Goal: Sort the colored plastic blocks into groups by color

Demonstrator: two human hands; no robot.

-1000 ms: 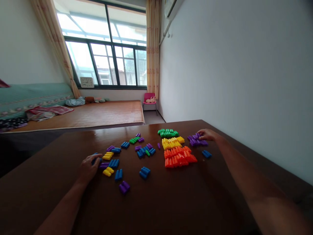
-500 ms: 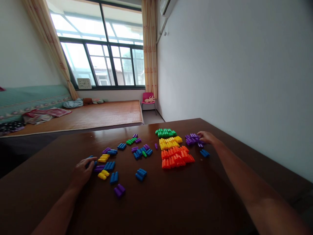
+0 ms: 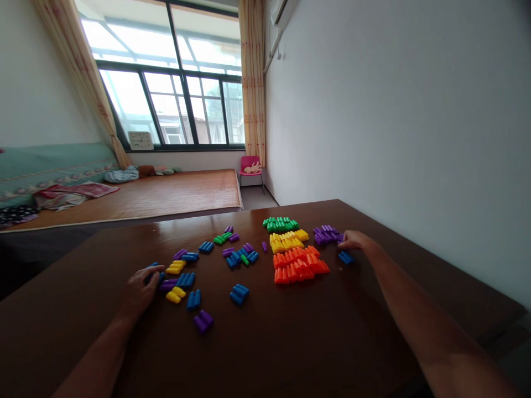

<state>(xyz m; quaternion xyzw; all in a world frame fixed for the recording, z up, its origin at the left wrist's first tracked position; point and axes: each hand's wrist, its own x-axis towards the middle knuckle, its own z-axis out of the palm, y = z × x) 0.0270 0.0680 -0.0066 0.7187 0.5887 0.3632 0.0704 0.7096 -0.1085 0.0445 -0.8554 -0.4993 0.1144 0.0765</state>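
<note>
Head camera view: the left hand (image 3: 139, 290) rests on the dark table (image 3: 290, 342) at the outer edge of the scattered plastic pieces, its fingers bent over some blue pieces (image 3: 154, 266). Those blue pieces are partly covered, so whether the fingers pinch them or only lie against them cannot be told. The right hand (image 3: 342, 242) has its fingers drawn together and pointing down at the near right end of the purple pile (image 3: 326, 234); the fingertips are too small and dim to show whether a piece is between them. A blue pair (image 3: 346, 257) lies just below them, on the near side.

No brand or label can be read. The square clock (image 3: 140, 140) on the windowsill has a dial, but its numerals are too small to make out. The air conditioner (image 3: 277, 10) is cut off by the top edge, and both forearms run out of the bottom.

Compared with the earlier frame, the right hand has come a little nearer the wearer, to the blue pair, while the left hand stays in place.

Green rows (image 3: 281, 224), yellow rows (image 3: 288, 241) and orange rows (image 3: 299, 265) stand in order from far to near, left of the purple pile. Across on the left lie loose blue, purple, yellow and green groups.
</note>
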